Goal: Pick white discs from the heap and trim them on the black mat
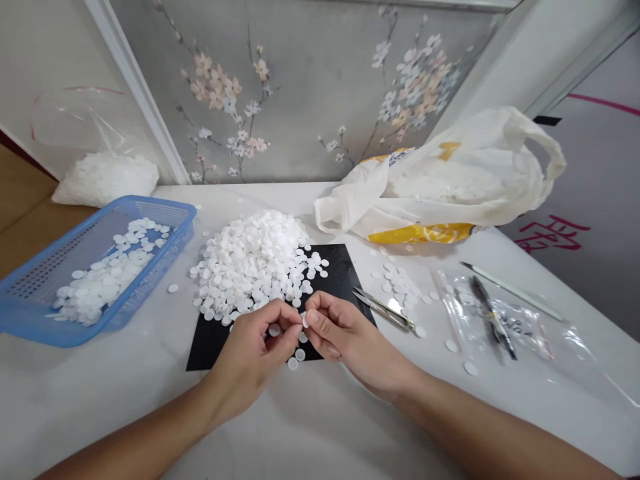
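A small white plastic disc (pixel 305 321) is pinched at the fingertips of my right hand (pixel 353 337). My left hand (pixel 257 357) meets it from the other side, its thumb and forefinger closed at the disc's edge. Another white disc shows by my left fingers; whether it is held or lies beneath them I cannot tell. Just beyond my hands, a large heap of white discs (pixel 253 260) covers much of a black mat (pixel 335 263). A few loose discs (pixel 296 360) lie below my fingertips, near the mat's front edge.
To the left stands a blue plastic basket (pixel 65 337) with discs inside, and behind it a clear bag (pixel 107 177) of white pieces. Thread snips (pixel 387 310) lie right of the mat. Further right are a clear pouch (pixel 460 333), a black pen (pixel 493 317), a white pen-like tool (pixel 515 291) and a white carrier bag (pixel 450 173).
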Tool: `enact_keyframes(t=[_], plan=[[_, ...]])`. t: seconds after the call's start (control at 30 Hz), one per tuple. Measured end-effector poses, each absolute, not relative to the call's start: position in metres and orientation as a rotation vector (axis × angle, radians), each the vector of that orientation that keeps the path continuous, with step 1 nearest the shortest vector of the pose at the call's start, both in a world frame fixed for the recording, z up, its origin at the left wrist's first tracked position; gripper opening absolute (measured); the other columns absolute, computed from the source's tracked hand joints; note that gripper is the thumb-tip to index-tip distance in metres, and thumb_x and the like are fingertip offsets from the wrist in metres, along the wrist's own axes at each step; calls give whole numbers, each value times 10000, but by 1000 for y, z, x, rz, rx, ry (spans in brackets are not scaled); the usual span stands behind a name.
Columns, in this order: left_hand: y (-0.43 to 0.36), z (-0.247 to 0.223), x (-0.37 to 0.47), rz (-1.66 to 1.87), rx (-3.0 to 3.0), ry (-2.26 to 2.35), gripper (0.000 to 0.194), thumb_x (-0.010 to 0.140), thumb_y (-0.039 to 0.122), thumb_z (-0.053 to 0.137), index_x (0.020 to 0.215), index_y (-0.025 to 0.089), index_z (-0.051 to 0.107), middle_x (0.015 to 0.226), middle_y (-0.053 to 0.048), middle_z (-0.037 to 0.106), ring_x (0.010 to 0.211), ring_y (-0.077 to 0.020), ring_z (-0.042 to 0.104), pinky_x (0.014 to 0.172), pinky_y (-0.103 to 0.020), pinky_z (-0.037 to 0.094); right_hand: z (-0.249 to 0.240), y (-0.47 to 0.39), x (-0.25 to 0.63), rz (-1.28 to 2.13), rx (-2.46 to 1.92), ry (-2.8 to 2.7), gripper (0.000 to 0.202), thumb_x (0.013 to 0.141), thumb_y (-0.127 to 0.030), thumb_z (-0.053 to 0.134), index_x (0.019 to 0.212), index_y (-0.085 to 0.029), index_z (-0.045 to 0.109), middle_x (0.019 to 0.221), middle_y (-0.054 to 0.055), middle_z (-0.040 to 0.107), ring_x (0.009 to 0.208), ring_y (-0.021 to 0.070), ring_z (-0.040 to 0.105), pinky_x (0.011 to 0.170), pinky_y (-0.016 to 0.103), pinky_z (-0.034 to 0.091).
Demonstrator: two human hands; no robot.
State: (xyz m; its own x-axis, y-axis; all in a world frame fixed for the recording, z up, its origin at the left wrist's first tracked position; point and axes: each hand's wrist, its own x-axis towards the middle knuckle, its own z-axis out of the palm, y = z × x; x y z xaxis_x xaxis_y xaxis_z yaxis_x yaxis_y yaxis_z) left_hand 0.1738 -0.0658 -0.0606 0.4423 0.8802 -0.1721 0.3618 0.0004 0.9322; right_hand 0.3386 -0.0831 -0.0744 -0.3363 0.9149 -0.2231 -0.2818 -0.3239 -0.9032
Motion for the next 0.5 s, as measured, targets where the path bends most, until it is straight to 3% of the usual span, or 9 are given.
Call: enact_keyframes(t=[0.37, 0.5], plan=[[-66, -65, 176, 600, 1532, 1193, 134, 826, 254, 520, 704, 201, 528, 642, 46, 557, 572, -97, 432, 510, -204, 326, -83, -87, 330, 1571, -1141, -1155, 386, 859, -559, 528, 772, -204, 406, 610, -62, 467, 513, 73, 333, 480, 218, 260], [-66, -64, 176, 632, 1523, 1170, 122, 812, 212, 511, 691, 202, 513, 622, 46, 571, 570, -98, 442, 511, -204, 327, -81, -86, 327, 1689, -1056, -1063, 385, 847, -546, 557, 759, -208, 398, 564, -76, 453, 475, 66, 299, 458, 214, 222]])
